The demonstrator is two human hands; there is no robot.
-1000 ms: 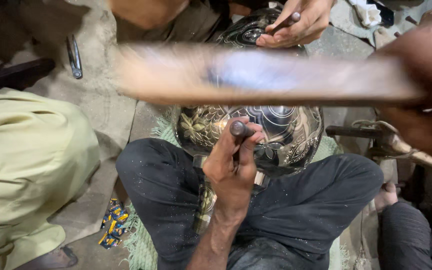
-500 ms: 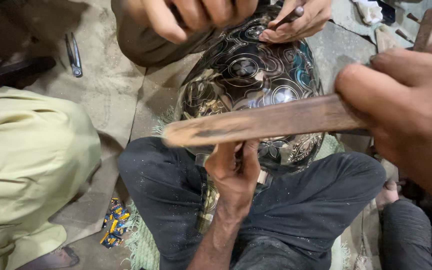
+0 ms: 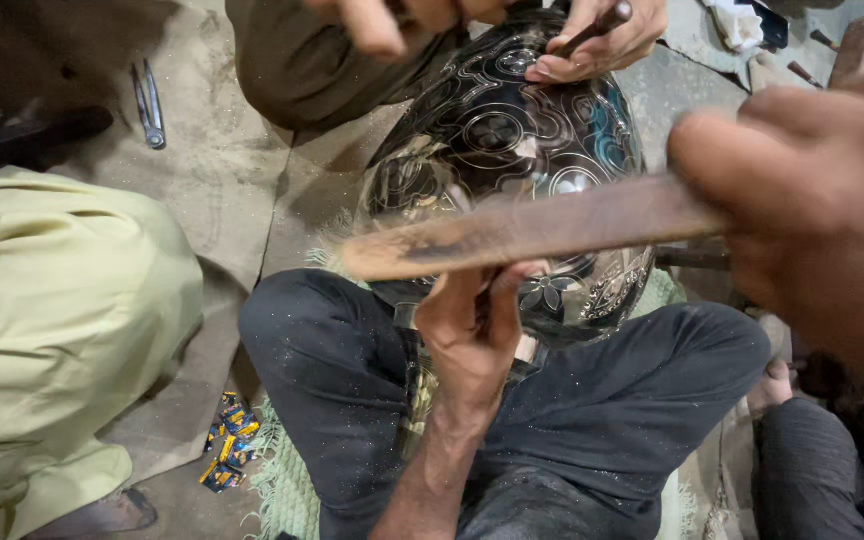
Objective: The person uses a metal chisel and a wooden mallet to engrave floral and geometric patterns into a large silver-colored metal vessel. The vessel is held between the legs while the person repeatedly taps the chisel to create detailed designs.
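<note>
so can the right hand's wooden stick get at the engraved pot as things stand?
Probably yes. The right hand holds the wooden stick just above the engraved pot. The left hand sits beneath it, and a co-worker's hand works only the far rim.

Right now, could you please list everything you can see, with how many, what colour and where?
metal vessel: one, dark with silver engraved patterns, centre, resting in the lap
wooden stick: one, brown, held across the vessel
metal pliers: one pair, grey, on the floor at upper left
small packets: a few, blue and yellow, on the floor at lower left
green mat: one, fringed, under the dark-trousered legs
other person's hand: one, at top, holding a thin tool on the vessel
pale green garment: one, on a person at left
left hand: one, against the vessel's lower edge; what it grips is hidden
right hand: one, blurred, gripping the stick
</note>
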